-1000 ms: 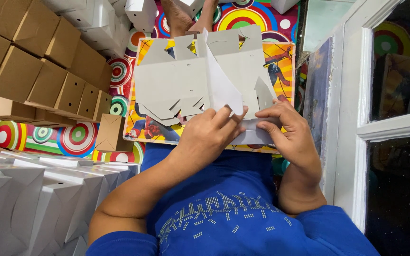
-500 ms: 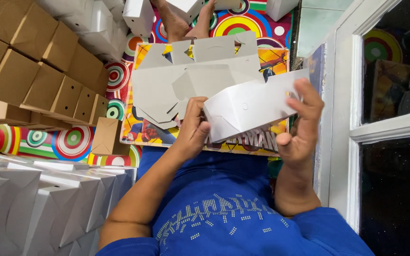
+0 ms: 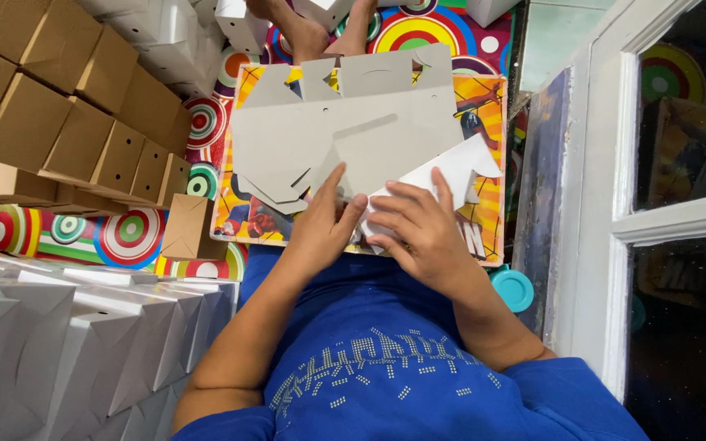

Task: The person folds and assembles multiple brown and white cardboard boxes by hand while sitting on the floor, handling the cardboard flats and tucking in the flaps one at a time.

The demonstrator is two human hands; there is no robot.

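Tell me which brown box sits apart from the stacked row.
The small brown box on the patterned mat, just left of the board, standing alone; the others are packed in a row.

The flat box sheets point(image 3: 345, 139) are matt grey cardboard, the folded boxes point(image 3: 67, 122) plain brown cardboard, the board point(image 3: 484, 106) glossy.

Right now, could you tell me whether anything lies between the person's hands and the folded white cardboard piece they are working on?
Nothing visible does. The right hand lies flat on the folded white cardboard piece, and the left hand touches its near edge. The piece rests on the flat grey cardboard blank, over a colourful board.
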